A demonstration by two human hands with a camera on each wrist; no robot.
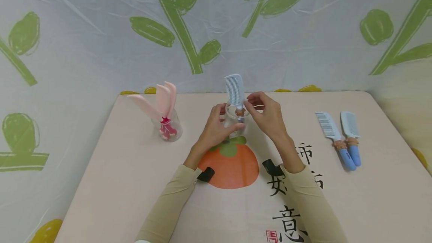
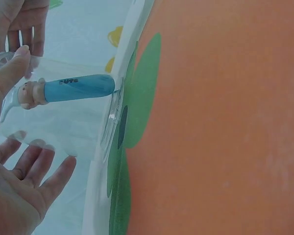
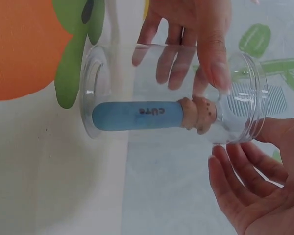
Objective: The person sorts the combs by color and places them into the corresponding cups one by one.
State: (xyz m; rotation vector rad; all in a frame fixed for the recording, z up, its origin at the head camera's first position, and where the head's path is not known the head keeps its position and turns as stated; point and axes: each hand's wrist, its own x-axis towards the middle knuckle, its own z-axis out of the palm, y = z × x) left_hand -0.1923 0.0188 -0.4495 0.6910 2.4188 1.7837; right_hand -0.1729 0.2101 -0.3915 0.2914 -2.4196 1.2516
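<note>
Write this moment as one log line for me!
left hand holding clear jar | right hand beside rim | blue comb handle-down in jar | two more blue combs on table

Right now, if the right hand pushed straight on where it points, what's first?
The right hand would likely meet the jar or the blue comb standing in it; depth leaves the order unclear.

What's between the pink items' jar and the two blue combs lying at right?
Head view: a clear jar, a blue comb standing in it, left hand and right hand at its sides.
</note>
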